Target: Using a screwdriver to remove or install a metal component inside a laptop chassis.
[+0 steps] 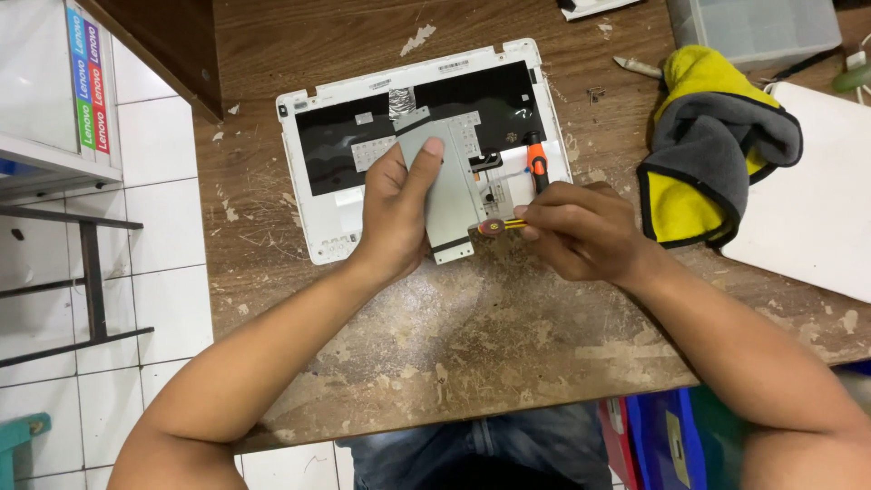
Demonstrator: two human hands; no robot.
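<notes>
On a scarred wooden table (472,336) beside white floor tiles (163,299), both hands grip: left hand (395,213) a grey plate (451,195), right hand (581,231) a screwdriver (497,226).

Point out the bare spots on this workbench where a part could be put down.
Widest free patch: the worn wooden table between the two forearms, below the white laptop shell. A narrower strip lies left of the shell to the table edge. Crowded: the left hand on the grey plate, the right hand with the screwdriver, and the yellow-grey cloth.
</notes>
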